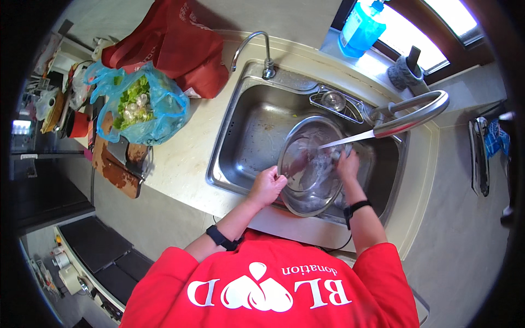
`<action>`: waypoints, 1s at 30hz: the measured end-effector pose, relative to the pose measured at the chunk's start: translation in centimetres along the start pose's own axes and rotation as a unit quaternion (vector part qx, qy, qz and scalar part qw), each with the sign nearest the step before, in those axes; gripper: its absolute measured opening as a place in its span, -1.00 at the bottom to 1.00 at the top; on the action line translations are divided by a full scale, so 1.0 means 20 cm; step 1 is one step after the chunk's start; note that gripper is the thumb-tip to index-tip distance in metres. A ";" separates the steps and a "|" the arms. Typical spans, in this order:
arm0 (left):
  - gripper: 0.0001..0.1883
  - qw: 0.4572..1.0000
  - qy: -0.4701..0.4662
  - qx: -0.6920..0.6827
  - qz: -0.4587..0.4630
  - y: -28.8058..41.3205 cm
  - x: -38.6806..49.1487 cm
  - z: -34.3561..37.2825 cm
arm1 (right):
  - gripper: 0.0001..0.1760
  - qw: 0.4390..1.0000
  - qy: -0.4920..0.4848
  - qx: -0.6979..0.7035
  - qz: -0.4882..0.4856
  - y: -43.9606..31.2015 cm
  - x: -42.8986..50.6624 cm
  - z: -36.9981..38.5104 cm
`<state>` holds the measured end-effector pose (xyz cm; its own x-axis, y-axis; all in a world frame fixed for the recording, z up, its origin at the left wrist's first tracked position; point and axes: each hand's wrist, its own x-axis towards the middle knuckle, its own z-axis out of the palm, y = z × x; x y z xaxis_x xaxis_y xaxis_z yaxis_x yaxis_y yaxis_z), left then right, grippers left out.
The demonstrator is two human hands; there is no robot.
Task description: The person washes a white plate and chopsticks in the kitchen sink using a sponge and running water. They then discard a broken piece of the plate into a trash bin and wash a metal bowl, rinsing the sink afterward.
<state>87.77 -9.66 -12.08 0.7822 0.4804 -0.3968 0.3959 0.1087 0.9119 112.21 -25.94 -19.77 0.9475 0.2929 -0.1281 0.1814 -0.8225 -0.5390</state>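
Observation:
A round stainless steel basin [292, 180] is tilted over the double-bowl sink, with water in its bottom. My left hand [268, 186] grips its left rim. At the basin's right side is my right hand [348, 166], its fingers closed around a small grey object [336, 154] too blurred to name. Out of the pull-down faucet [393, 129] a stream of water [348, 140] runs into the basin, close to my right fingers. The left bowl of the stainless steel sink [250, 135] shows beside the basin; the basin partly hides the right bowl.
Left of the sink stand a blue plastic bag [164, 127] of leafy greens [137, 98] and a red bag [176, 45]. A wooden cutting board [115, 172] overhangs the counter edge. A thin spout [268, 61] and a wire caddy [352, 110] line the sink's back; a blue bottle [361, 30] stands behind.

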 end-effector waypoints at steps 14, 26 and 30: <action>-0.90 0.985 -0.082 -0.118 -0.093 0.04 0.04 -0.10 | -0.63 0.908 -0.184 0.355 -0.127 -0.61 -0.08 0.26; -0.90 0.994 -0.040 -0.103 -0.027 -0.06 0.06 -0.21 | -0.69 0.973 -0.172 0.147 0.038 -0.24 -0.10 0.12; -0.90 0.994 -0.051 -0.101 -0.002 -0.08 0.10 -0.15 | -0.62 0.835 -0.284 0.468 0.055 -0.49 -0.13 0.17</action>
<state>87.27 -6.25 -13.92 0.8292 0.3903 -0.4001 0.3031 0.2874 0.9086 107.02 -16.89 -17.02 0.6190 0.6431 -0.4508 -0.4358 -0.1962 -0.8784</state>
